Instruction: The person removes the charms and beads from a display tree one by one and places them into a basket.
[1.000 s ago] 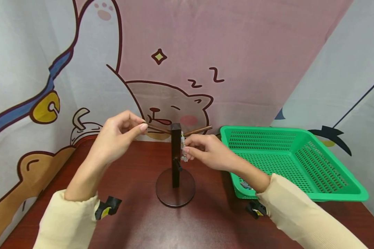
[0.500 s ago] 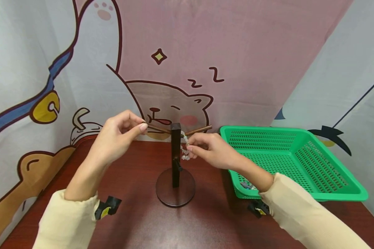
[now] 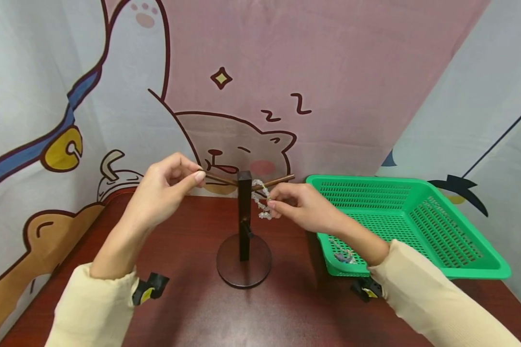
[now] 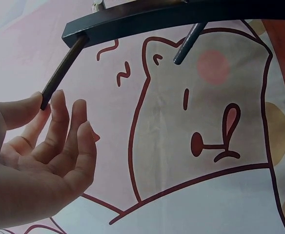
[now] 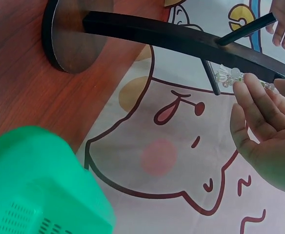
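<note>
A dark wooden jewelry stand with a round base stands upright on the table. My left hand pinches the tip of its upper left peg between thumb and index finger; the left wrist view shows the other fingers loosely bent below. On the upper right peg hangs a clear beaded bracelet. My right hand pinches the bracelet's right side, just under that peg. In the right wrist view, fingers partly cover the beads. A short lower peg sticks out from the post.
To the right stands a green plastic basket. Inside its near left corner lies a small bluish-grey and white item, partly screened by the right arm. Behind the reddish-brown table hangs a cartoon-printed cloth.
My right hand has drifted right, away from the post, drawing the bracelet outward along the upper right peg so its loop shows more. The left hand stays on its peg.
</note>
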Available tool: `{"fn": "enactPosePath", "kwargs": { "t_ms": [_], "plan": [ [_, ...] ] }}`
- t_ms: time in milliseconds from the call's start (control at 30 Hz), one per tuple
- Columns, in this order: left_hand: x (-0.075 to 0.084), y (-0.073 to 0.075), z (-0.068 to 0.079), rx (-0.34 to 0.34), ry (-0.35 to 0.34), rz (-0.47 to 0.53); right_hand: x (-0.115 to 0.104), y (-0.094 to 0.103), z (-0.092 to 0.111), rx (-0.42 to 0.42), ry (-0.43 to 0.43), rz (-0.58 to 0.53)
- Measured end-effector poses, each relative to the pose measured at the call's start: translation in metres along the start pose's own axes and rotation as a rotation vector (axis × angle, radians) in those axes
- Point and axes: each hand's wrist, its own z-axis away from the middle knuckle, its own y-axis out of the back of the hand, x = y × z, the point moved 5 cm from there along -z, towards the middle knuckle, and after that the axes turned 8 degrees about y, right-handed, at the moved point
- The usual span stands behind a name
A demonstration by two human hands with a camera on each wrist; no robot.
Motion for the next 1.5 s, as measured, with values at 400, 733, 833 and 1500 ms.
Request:
{"fn": "enactPosePath", "kwargs": {
  "t_ms": [400,733,833,1500],
  "plan": [
    [0.0,-0.001,-0.001,-0.006,-0.005,0.011,0.004,0.005,0.003,0.001,-0.012,-0.002],
    [0.001,0.0,0.001,0.002,-0.005,0.01,0.006,0.012,0.009,-0.002,-0.046,0.034],
    [0.001,0.0,0.001,0.002,-0.002,0.011,0.005,0.014,0.01,0.003,-0.039,0.041],
    [0.001,-0.001,0.001,-0.01,-0.002,0.006,0.008,0.028,0.021,0.009,-0.103,0.056]
  ]
}}
